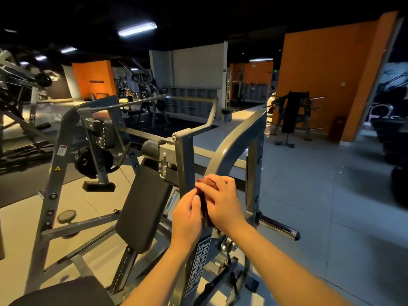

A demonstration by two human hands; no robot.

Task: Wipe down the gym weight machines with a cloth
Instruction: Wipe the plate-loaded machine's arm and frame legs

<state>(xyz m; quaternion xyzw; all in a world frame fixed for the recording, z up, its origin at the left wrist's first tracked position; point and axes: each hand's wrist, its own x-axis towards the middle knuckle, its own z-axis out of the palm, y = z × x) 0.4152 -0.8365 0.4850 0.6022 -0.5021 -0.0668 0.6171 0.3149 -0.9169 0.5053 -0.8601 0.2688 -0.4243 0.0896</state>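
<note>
Dim gym, orange walls, grey tile. Left hand and right hand both grip a reddish-brown cloth at the grey upright of the weight machine — wiping under way. Back pad, handle bar and other machines probably remain — light too poor to confirm.

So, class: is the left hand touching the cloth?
Touching. The head view shows the left hand pinching the edge of the cloth, skin against fabric with no gap between them.
</note>
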